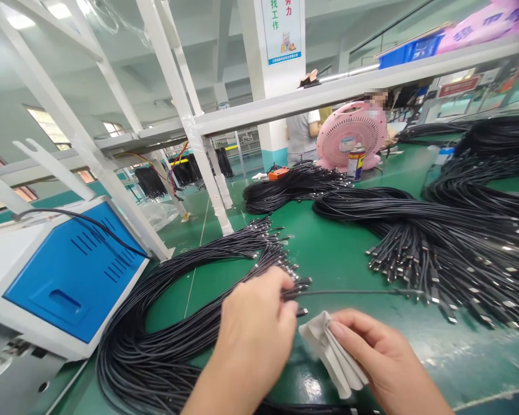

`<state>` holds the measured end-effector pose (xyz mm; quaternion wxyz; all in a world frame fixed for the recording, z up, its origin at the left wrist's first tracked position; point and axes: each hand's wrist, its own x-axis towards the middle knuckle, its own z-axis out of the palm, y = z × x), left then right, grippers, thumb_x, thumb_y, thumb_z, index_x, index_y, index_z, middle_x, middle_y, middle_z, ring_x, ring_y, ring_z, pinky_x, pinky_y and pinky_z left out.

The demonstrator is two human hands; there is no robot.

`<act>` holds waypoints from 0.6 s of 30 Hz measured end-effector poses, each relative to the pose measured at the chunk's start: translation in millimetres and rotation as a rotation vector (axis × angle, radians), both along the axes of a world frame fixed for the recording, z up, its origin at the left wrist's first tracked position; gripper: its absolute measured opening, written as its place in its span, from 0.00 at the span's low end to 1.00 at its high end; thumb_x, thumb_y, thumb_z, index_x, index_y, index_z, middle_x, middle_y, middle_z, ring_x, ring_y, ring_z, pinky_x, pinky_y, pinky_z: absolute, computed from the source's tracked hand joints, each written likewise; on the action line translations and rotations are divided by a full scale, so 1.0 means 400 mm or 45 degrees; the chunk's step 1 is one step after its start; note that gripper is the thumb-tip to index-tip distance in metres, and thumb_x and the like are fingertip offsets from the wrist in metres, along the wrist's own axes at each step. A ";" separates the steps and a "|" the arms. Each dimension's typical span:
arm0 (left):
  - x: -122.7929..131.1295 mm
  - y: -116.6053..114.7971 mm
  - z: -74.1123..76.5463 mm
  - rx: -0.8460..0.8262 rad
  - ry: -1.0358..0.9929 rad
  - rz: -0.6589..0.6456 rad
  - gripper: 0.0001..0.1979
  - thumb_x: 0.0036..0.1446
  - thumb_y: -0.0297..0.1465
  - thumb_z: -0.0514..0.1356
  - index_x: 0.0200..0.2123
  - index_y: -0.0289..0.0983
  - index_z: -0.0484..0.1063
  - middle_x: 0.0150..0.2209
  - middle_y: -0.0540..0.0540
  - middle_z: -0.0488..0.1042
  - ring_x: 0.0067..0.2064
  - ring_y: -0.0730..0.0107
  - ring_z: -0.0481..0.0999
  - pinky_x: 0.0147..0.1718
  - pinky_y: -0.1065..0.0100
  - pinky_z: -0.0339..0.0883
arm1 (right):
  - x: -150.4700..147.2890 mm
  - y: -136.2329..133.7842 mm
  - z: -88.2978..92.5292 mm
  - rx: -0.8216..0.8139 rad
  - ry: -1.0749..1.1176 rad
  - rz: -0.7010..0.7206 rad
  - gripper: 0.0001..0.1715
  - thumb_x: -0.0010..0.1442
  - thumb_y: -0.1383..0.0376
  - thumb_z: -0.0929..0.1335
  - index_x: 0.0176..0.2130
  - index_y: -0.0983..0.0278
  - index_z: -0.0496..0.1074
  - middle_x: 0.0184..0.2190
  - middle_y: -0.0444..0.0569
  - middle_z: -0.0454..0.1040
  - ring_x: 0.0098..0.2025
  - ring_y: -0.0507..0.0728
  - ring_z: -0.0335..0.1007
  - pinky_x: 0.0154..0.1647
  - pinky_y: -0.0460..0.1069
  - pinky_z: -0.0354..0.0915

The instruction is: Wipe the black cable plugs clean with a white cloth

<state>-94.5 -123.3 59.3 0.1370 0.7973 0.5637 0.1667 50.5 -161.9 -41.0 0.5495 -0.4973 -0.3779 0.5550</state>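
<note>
My left hand (257, 325) is closed at the connector ends of a looped bundle of black cables (190, 323). Its thumb and index finger pinch a black cable (349, 292), which stretches out to the right above the green table. A plug end pokes out beside the thumb. Lower and to the right, my right hand (375, 357) grips a folded pale grey cloth (330, 351) between thumb and fingers. The cloth is apart from the cable. How many cable ends lie under my left fingers is hidden.
More cable bundles (415, 219) lie on the right of the green table (328, 259). Behind them stand a spray can (356, 163) and a pink fan (349, 135). At left is a blue-and-white machine (78, 276), with white frame posts (203, 167) rising beside it. People work further back.
</note>
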 end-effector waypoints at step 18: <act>-0.106 -0.056 -0.088 -0.164 0.908 0.228 0.16 0.60 0.24 0.42 0.41 0.41 0.68 0.29 0.46 0.72 0.32 0.61 0.73 0.27 0.66 0.57 | 0.009 -0.005 -0.011 -0.046 -0.097 0.207 0.23 0.51 0.49 0.67 0.25 0.68 0.69 0.21 0.43 0.62 0.24 0.50 0.53 0.23 0.43 0.53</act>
